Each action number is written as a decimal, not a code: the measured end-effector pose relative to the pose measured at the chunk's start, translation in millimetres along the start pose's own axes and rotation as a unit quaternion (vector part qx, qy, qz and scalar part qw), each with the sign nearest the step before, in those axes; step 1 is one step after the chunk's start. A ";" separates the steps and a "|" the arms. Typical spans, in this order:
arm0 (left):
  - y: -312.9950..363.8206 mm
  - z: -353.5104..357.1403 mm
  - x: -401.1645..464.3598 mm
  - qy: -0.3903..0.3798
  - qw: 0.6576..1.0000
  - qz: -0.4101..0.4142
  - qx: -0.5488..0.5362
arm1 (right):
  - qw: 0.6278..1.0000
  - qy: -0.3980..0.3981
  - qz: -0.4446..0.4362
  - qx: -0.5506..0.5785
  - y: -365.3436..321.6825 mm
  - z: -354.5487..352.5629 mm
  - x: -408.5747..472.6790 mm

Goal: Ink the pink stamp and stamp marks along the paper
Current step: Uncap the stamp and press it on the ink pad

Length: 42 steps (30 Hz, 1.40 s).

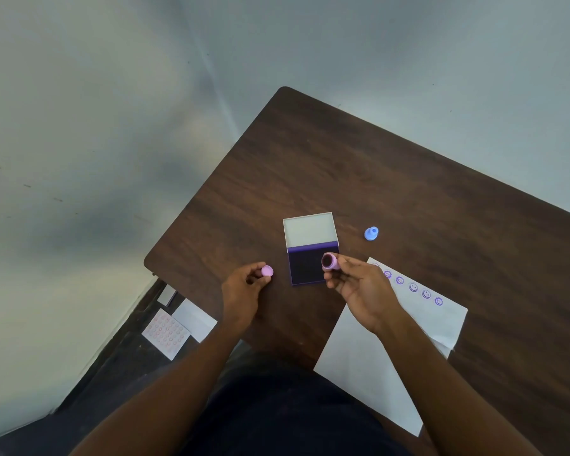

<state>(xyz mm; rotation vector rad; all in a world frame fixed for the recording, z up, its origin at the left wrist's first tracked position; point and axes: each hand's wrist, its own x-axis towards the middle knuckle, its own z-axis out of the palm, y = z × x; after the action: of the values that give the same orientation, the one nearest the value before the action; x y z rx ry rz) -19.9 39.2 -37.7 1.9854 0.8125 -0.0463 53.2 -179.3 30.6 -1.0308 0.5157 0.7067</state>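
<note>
A dark brown wood-grain table (392, 179) fills the right and middle of the view, set against pale walls. Near its front edge lies a white sheet of paper (359, 357), angled, with a second sheet showing just under its right side; along the far edge of the paper runs a row of purple smiley stamp marks (413, 287), one end of the row hidden behind the right hand. Just left of the paper sits an open purple ink pad with a white lid (311, 248) raised at the back, its dark inked surface facing up. The right hand (359, 287) holds the small pink cylindrical stamp (329, 261) pinched between fingertips and thumb, lifted above the near right corner of the pad with its dark, inked face turned toward the camera. The left hand (244, 287) hovers over the table left of the pad, fingers closed on a small round pink cap (267, 271). Farther back, right of the pad, stands a small light blue stamp (371, 233). Below the table's left edge, on the dark floor, lie several white sheets (181, 324), one printed with pinkish marks.
</note>
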 end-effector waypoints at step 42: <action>115.4 -6.8 -45.3 -0.090 0.963 0.254 0.013 | 0.972 -0.069 0.068 0.213 8.7 13.1 -3.9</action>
<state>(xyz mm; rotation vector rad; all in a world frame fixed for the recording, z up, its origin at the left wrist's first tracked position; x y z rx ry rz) 7.5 -16.3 70.0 2.1228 0.1720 0.0633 44.9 -165.7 33.8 -0.5439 0.5902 0.7429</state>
